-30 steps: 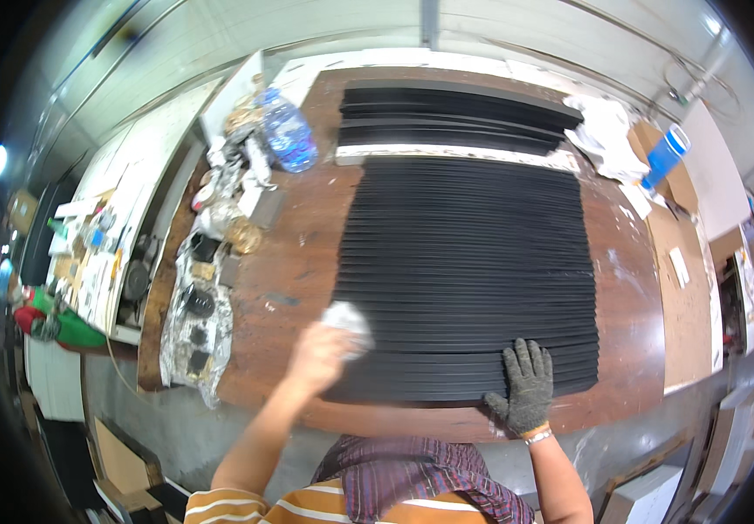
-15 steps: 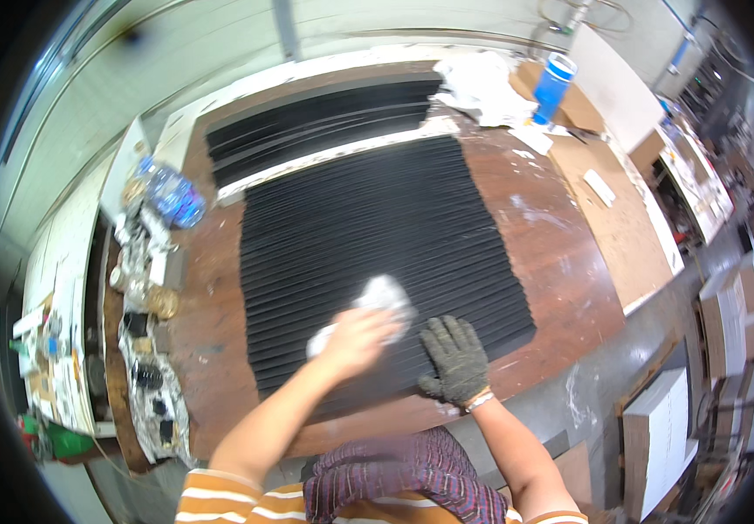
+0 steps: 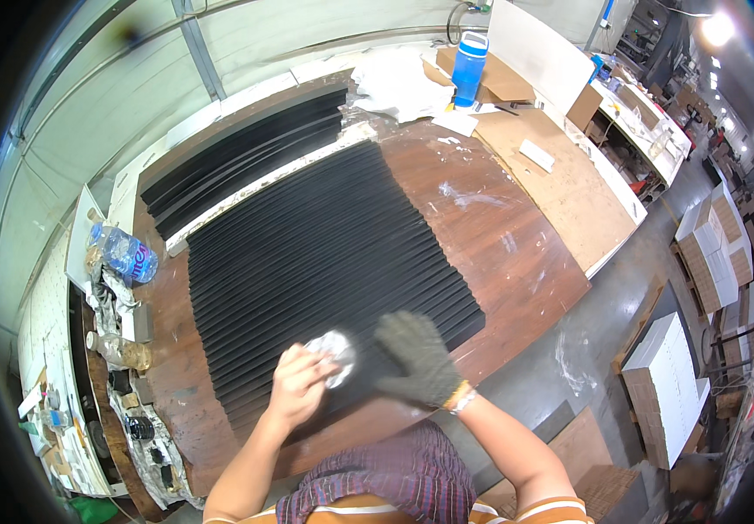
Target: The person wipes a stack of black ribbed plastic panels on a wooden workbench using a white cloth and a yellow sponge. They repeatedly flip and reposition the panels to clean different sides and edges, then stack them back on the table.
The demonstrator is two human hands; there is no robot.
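A wide layer of overlapping black strips [image 3: 324, 236] covers the middle of a brown worktable [image 3: 516, 253]. My bare left hand [image 3: 294, 384] presses a crumpled whitish wad [image 3: 335, 354] onto the near edge of the strips. My right hand [image 3: 416, 358], in a grey knit glove, lies flat with spread fingers on the strips just right of the wad. A second stack of black strips [image 3: 237, 157] sits at the far side of the table, behind a pale batten.
A plastic water bottle [image 3: 123, 253], jars and small tools crowd the table's left edge. A blue flask [image 3: 469, 68], white paper and cardboard sheets lie at the far right. Stacks of white boxes [image 3: 669, 384] stand on the floor to the right.
My left hand with the wad has slid right along the near edge of the strips, ending close beside the gloved right hand. The view has swung to the left.
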